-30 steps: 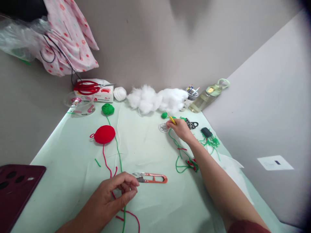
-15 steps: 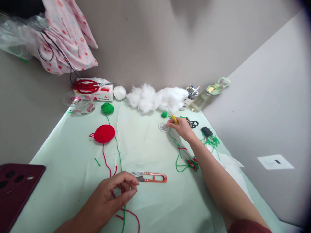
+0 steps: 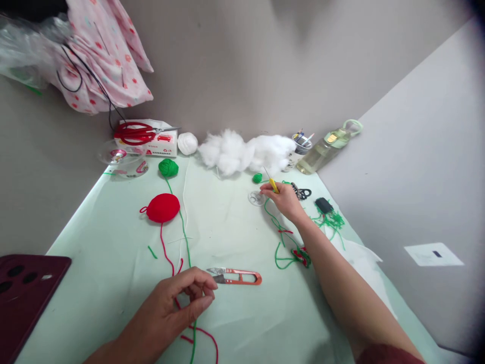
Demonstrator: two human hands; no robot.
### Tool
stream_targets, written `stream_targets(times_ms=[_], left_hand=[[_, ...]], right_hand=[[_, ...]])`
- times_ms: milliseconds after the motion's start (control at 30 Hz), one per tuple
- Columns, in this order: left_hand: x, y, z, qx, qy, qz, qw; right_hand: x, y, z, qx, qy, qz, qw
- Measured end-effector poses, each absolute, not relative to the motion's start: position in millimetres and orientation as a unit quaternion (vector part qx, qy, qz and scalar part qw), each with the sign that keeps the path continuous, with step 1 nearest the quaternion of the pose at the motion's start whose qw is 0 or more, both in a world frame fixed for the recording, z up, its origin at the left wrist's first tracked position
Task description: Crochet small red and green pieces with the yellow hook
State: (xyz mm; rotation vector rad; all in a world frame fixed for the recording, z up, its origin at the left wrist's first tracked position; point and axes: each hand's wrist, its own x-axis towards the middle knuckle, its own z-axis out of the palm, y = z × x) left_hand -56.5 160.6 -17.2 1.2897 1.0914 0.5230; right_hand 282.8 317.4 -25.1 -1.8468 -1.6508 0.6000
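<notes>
My right hand (image 3: 282,198) reaches far over the table, shut on a crochet hook (image 3: 273,186) with a yellow handle and a thin metal shaft pointing up and away. Its fingertips are at the edge of a small clear round dish (image 3: 255,198); whether they touch anything in it I cannot tell. Near the front, my left hand (image 3: 178,303) hovers with loosely curled fingers, thumb and forefinger apart, nothing visible between them. Orange thread snips (image 3: 242,277) lie just beyond its fingertips. Red yarn (image 3: 206,333) and green yarn (image 3: 184,230) run beneath this hand.
Left on the table are a red yarn ball (image 3: 162,208), a green ball (image 3: 168,167) and a phone (image 3: 30,298). White stuffing (image 3: 246,154) lines the back, beside a pen cup (image 3: 299,149) and a bottle (image 3: 326,149). A red-green yarn piece (image 3: 302,256) lies by my right forearm.
The view has shifted very slightly. Both hands keep practically the same pose, and the crochet hook remains in my right hand.
</notes>
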Motion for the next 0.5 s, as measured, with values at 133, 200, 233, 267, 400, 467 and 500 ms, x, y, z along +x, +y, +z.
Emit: stream_targets(times_ms=[133, 200, 233, 267, 400, 467, 500], left_hand=[[-56.3, 160.6, -16.8, 0.567, 0.480, 0.231, 0.629], [-56.0, 160.1, -17.1, 0.562, 0.481, 0.233, 0.631], [-55.8, 159.8, -17.4, 0.559, 0.481, 0.234, 0.633], [-55.7, 159.4, -17.7, 0.557, 0.482, 0.235, 0.634], [-55.2, 158.6, -18.9, 0.552, 0.484, 0.237, 0.636], [-55.3, 159.0, -19.0, 0.552, 0.485, 0.234, 0.637], [-55.4, 159.3, -19.0, 0.553, 0.485, 0.232, 0.637]], right_hand=[[284.9, 314.5, -20.1, -0.706, -0.631, 0.190, 0.261], [285.9, 312.5, -17.8, -0.709, -0.640, 0.178, 0.236], [286.1, 311.7, -17.1, -0.709, -0.646, 0.174, 0.223], [285.9, 311.2, -16.9, -0.709, -0.651, 0.170, 0.210], [280.8, 312.9, -21.3, -0.706, -0.668, 0.155, 0.177], [277.4, 315.1, -24.9, -0.704, -0.673, 0.150, 0.171], [276.1, 316.1, -26.4, -0.703, -0.674, 0.149, 0.171]])
